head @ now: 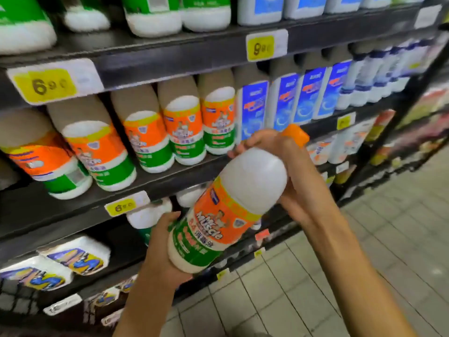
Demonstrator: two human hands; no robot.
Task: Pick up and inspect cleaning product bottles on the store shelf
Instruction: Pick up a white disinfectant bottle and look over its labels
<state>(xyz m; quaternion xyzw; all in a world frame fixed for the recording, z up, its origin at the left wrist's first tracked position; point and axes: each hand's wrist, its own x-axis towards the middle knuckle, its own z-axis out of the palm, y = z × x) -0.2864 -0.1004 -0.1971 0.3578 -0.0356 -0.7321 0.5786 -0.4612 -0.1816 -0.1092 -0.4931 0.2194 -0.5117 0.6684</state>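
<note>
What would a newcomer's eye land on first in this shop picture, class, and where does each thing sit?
First, the white bottle with an orange and green label, tilted in mid-frame with its orange cap up and to the right. The left hand cups its base and the right hand grips near its neck. Behind, matching bottles line the middle shelf, under a yellow price tag at upper left.
</note>
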